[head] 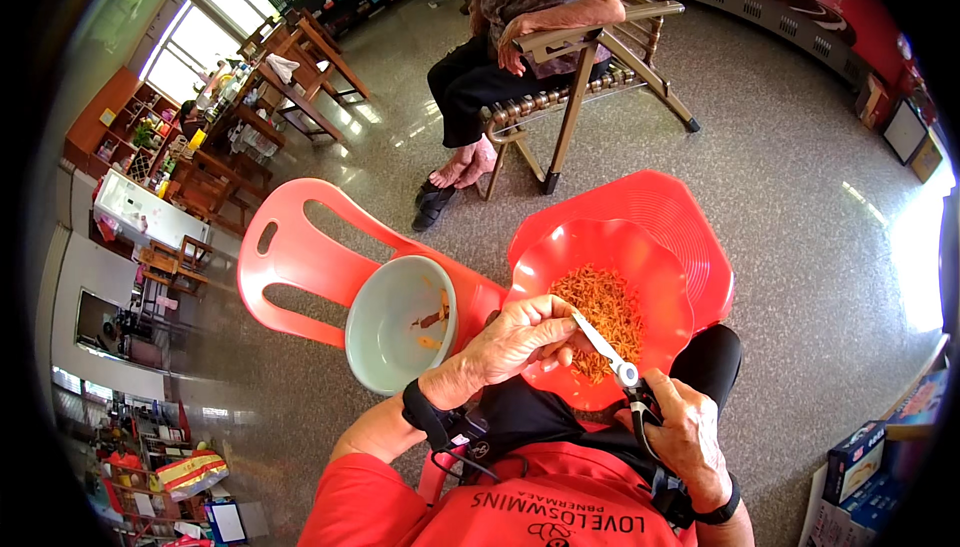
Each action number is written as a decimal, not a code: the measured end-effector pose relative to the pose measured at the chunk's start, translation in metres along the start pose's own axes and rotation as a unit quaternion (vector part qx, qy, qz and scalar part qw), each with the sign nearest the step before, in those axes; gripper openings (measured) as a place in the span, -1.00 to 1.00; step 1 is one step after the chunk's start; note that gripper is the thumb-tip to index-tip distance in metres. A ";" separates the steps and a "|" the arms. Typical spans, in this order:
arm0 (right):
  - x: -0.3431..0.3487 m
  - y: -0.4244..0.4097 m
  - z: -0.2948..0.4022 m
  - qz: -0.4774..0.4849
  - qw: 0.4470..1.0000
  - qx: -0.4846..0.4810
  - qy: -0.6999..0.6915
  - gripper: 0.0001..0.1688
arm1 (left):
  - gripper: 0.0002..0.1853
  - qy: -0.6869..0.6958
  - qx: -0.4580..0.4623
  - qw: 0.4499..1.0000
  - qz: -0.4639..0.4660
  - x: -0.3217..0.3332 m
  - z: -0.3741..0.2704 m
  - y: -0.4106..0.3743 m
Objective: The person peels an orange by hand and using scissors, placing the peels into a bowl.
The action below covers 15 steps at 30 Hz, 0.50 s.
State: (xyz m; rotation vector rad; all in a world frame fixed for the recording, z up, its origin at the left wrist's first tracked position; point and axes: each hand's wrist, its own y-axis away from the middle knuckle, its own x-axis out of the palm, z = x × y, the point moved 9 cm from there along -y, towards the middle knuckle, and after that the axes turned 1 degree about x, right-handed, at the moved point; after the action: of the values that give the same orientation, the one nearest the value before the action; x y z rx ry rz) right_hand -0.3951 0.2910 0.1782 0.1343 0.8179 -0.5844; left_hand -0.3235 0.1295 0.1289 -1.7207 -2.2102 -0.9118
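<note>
My right hand [682,423] grips scissors [626,374] by their black-and-white handles. The pale blades look closed and slant up towards my left hand [536,340]. There the thumb and fingers are pinched together beside the blade tips; whether a small piece sits between them is too hidden to tell. Below both hands, a red scalloped plastic bowl [667,284] holds a heap of small orange-brown shreds [600,299]. To the left, a pale grey-green basin [382,333] with a few orange and brown scraps stands on a red plastic chair [322,247].
A red plastic stool [675,213] lies beyond the scalloped bowl. Farther ahead, a person [532,29] sits in a folding armchair [577,96], feet near a black sandal [433,202]. Boxes [855,464] are stacked at the lower right. Wooden furniture [300,89] stands at the far left.
</note>
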 end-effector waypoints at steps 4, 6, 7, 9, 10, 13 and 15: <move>0.001 0.001 -0.001 0.003 1.000 -0.002 -0.019 -0.62 | -0.84 -0.003 0.004 1.000 0.008 0.001 0.000 0.000; 0.001 0.001 -0.002 0.001 1.000 -0.003 -0.021 -0.64 | -0.83 -0.012 0.004 1.000 0.005 0.000 0.000 0.000; 0.002 0.002 -0.005 -0.001 1.000 -0.001 -0.016 -0.64 | -0.82 -0.020 0.002 1.000 0.000 0.002 -0.001 0.000; 0.002 0.002 -0.007 -0.003 1.000 0.000 -0.011 -0.64 | -0.80 -0.040 -0.008 0.999 -0.013 0.001 0.000 0.001; 0.001 0.002 -0.006 -0.003 1.000 0.001 -0.011 -0.64 | -0.79 -0.054 -0.015 0.998 -0.022 0.000 0.001 0.002; 0.002 0.002 -0.005 0.004 1.000 -0.001 -0.014 -0.64 | -0.77 -0.074 -0.032 0.996 -0.029 0.000 0.000 0.004; 0.004 0.002 -0.006 0.010 1.000 -0.002 -0.013 -0.64 | -0.75 -0.079 -0.036 0.996 -0.028 0.000 -0.001 0.004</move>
State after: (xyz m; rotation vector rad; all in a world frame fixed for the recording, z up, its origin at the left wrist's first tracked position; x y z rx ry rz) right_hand -0.3964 0.2932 0.1710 0.1321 0.7920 -0.5640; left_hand -0.3196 0.1301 0.1310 -1.8309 -2.3639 -0.9079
